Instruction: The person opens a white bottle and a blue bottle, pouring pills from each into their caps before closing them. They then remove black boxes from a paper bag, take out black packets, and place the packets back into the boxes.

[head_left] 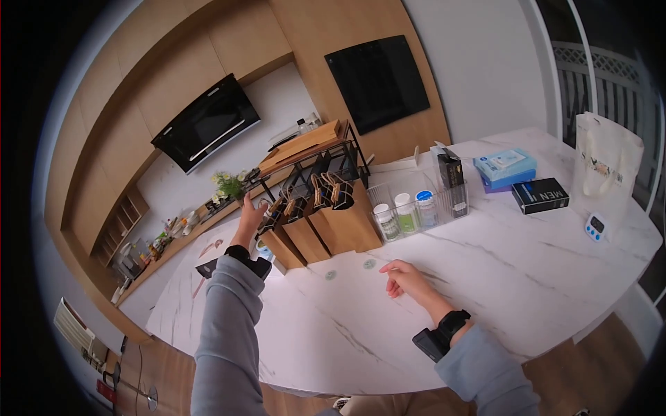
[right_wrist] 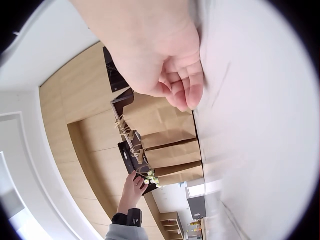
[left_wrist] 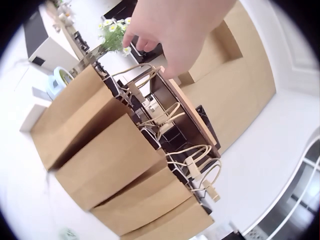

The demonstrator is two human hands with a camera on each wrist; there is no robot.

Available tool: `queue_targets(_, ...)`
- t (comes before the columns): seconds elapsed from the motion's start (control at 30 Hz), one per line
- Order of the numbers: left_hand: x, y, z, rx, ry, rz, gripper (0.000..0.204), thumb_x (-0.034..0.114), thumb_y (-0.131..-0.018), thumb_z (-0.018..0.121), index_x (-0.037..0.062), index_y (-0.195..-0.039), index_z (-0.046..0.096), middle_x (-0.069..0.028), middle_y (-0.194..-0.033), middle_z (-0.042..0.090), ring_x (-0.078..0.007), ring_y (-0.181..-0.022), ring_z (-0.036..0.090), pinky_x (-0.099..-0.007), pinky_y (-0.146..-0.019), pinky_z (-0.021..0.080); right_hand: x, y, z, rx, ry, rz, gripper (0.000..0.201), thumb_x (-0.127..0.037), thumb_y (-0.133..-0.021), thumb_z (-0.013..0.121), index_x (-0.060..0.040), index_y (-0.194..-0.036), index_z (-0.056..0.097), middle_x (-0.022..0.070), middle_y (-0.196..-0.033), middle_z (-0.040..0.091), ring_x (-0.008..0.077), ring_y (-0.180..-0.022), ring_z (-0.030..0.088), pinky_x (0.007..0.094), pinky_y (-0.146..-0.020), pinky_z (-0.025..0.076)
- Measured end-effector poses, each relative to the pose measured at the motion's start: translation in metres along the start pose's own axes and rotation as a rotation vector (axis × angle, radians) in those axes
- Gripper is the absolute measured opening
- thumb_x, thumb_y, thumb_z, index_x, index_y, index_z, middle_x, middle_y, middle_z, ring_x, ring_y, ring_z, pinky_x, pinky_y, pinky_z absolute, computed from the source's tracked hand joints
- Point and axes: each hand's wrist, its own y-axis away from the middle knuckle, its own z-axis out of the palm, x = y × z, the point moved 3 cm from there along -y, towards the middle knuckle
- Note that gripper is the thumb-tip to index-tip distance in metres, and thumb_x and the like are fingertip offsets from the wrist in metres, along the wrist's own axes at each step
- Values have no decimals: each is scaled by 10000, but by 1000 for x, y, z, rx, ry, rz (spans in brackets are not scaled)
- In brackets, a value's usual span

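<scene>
My left hand (head_left: 250,222) is raised at the leftmost of several brown paper bags (head_left: 281,246), near its twisted handles. In the left wrist view the hand (left_wrist: 172,35) is above the bags' tops, fingers bent loosely with nothing between them. The bags stand upright in a row, with rope handles (left_wrist: 170,117) and black contents at their openings. My right hand (head_left: 409,281) lies low over the marble-patterned table (head_left: 444,347), in front of the bags. Its fingers (right_wrist: 182,87) are loosely curled and hold nothing.
Right of the bags, a clear organizer (head_left: 416,225) holds several bottles and a dark box. Farther right are blue packs (head_left: 505,166), a black box (head_left: 541,196), a white timer (head_left: 594,227) and a white bag (head_left: 607,159). A wooden-topped rack (head_left: 302,149) stands behind the bags.
</scene>
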Motion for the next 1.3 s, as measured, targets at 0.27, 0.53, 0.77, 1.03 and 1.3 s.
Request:
queue_targets(0.27, 5, 11, -3, -429, 620, -672, 214, 206, -781, 608, 58, -932, 571, -20, -651, 547, -110, -524, 533, -237, -480, 413, 3, -1, 0, -25, -14, -7, 233, -123, -858, 386, -22, -1031, 506, 74, -654, 545, 138, -546, 550, 251, -516, 481)
queue_targets(0.53, 53, -9, -103, -459, 776, -668, 167, 195, -870, 485, 75, -963, 555, 81, -570, 337, -29, -467, 312, -194, -451, 296, 3, -4, 1, -16, 23, -7, 237, -123, -839, 400, -20, -1017, 518, 78, -650, 553, 136, -535, 552, 246, -497, 484)
queue_targets(0.77, 139, -2, -171, -746, 770, -459, 166, 212, -872, 496, 94, -967, 564, 84, -567, 340, -15, -496, 328, -185, -458, 295, 1, -5, 1, -21, 25, 18, 246, -118, -832, 400, -19, -1025, 515, 80, -651, 553, 138, -541, 558, 247, -500, 488)
queue_targets(1.03, 193, -8, -183, -837, 840, -54, 174, 158, -852, 550, 69, -999, 574, 73, -614, 444, -9, -547, 370, -195, -501, 306, 5, -7, 0, -42, -7, 20, 248, -125, -844, 393, -21, -1038, 509, 88, -665, 555, 159, -551, 566, 254, -506, 489)
queue_targets(1.3, 261, 13, -177, -848, 362, 623, 312, 253, -717, 693, 45, -929, 599, -72, -756, 570, -219, -685, 538, -336, -625, 438, 0, -4, -1, -35, 18, 28, 252, -130, -856, 381, -25, -1045, 510, 88, -676, 554, 165, -580, 572, 273, -542, 495)
